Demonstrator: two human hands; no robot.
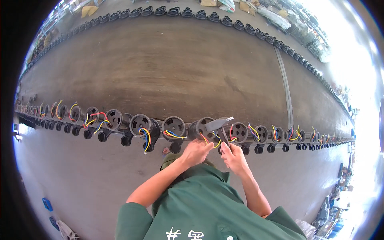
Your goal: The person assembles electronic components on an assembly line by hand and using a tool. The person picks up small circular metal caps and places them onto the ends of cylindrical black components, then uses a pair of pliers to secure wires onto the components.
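Observation:
In my right hand (235, 159) is a hammer (219, 123), gripped by its dark handle. Its metal head lies over a round black plastic housing (203, 124) at the near edge of the bench. Just below that housing, my left hand (197, 152) is closed, with its fingertips at the red and yellow wires (205, 139) coming out of it. The wires seem pinched there, though the fingers partly hide them. Part of the housing's inside is covered by the hammer head. To the left stands another housing (174, 127) with red, blue and yellow wires hanging out.
Similar housings with loose wires line the near edge both ways, their short tubes (126, 140) jutting toward me. The long brown bench (160, 68) has a metal seam (284, 86) at right. Black round parts (173, 11) line its far edge. A blue bin (47, 204) lies on the floor.

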